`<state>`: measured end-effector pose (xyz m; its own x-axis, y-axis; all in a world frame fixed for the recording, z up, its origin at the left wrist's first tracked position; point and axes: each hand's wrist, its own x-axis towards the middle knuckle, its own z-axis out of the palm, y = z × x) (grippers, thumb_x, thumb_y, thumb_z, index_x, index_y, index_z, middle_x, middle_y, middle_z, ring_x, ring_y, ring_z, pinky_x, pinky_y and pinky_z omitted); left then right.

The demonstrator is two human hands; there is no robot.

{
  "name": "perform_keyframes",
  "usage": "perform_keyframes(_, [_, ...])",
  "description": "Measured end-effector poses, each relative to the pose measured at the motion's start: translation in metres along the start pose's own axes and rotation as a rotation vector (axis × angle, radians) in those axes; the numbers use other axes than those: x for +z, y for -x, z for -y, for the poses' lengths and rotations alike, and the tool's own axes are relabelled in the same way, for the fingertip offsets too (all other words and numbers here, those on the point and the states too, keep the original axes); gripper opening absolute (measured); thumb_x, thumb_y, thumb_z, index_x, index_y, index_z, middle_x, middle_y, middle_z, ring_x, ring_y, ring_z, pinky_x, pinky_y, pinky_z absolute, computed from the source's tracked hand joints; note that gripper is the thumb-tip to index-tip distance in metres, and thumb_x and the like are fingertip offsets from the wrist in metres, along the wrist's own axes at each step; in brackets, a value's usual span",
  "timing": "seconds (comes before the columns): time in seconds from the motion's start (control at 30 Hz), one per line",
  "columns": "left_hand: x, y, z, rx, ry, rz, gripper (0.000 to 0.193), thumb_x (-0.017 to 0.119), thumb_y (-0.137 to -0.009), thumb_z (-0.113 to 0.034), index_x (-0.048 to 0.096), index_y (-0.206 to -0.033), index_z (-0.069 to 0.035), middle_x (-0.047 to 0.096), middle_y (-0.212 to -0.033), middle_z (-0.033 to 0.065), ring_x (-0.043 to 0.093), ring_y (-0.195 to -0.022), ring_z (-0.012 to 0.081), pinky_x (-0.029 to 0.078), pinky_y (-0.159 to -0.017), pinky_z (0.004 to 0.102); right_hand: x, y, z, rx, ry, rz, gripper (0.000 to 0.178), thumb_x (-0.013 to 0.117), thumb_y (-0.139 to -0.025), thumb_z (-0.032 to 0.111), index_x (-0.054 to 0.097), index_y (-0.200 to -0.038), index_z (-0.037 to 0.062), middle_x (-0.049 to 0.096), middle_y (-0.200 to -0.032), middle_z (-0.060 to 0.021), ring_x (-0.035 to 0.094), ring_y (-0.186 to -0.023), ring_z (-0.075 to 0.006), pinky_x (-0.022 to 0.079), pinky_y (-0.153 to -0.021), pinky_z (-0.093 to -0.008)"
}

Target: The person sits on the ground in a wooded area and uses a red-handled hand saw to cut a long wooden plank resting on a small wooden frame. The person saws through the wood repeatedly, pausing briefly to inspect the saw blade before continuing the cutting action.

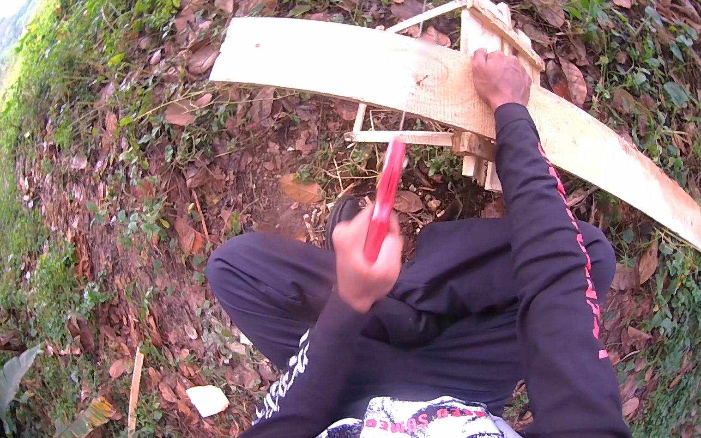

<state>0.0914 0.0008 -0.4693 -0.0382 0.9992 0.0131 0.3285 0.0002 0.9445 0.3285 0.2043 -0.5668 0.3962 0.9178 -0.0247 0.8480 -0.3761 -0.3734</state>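
My left hand (368,258) is closed round a red tool handle (386,194), slanted up toward the board and slightly blurred. The tool's working end cannot be made out clearly. My right hand (502,78) is curled over the far edge of a long, pale wooden board (312,52) and rests on its face. The board appears bowed in this view and runs from upper left to lower right. It lies across a small frame of wooden strips (402,136), whose slats (482,32) show beyond and below the board.
My bent legs (464,279) lie folded close below the frame. Dry leaves (298,189) and low green plants (136,224) cover the sloping ground. At the lower left lie a thin wooden strip (132,398) and a small pale scrap (208,400).
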Motion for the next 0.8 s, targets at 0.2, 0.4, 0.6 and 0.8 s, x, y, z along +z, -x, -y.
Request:
perform_keyframes(0.2, [0.03,-0.073,-0.001,0.171,0.032,-0.003,0.01,0.053,-0.078,-0.005,0.058,-0.076,0.003,0.05,-0.053,0.0076,0.048,-0.046,0.0126,0.036,-0.046,0.0297,-0.004,-0.003,0.01,-0.021,-0.012,0.023,0.056,0.039,-0.09,0.041,0.072,-0.088,-0.0043,0.066,-0.096,-0.0315,0.065,-0.092,-0.0452,0.048,-0.088,-0.0495])
perform_keyframes(0.4, [-0.016,0.034,-0.012,0.051,0.054,0.036,0.023,0.047,-0.071,0.002,0.063,-0.088,0.004,0.052,-0.053,0.0059,0.056,-0.044,0.0156,0.043,-0.05,0.0255,-0.006,-0.001,0.012,-0.018,0.043,0.023,0.054,0.038,-0.09,0.038,0.073,-0.09,-0.0027,0.067,-0.094,-0.0293,0.066,-0.091,-0.0435,0.049,-0.088,-0.0485])
perform_keyframes(0.6, [0.033,-0.051,0.006,0.213,-0.055,-0.037,0.006,0.058,-0.073,-0.008,0.055,-0.074,-0.002,0.05,-0.053,0.0157,0.054,-0.048,0.0353,0.044,-0.049,0.039,0.007,-0.003,0.002,-0.246,0.134,0.008,0.054,0.038,-0.09,0.037,0.072,-0.09,-0.0037,0.066,-0.094,-0.0311,0.065,-0.091,-0.0446,0.048,-0.087,-0.0493])
perform_keyframes(0.8, [0.007,-0.009,0.002,0.181,-0.062,0.003,0.01,0.059,-0.068,-0.006,0.053,-0.074,-0.001,0.05,-0.055,0.016,0.054,-0.049,0.0367,0.045,-0.048,0.0415,0.007,-0.008,0.005,-0.09,0.067,-0.011,0.055,0.039,-0.09,0.039,0.071,-0.092,-0.005,0.066,-0.093,-0.0319,0.064,-0.09,-0.0466,0.047,-0.087,-0.0503])
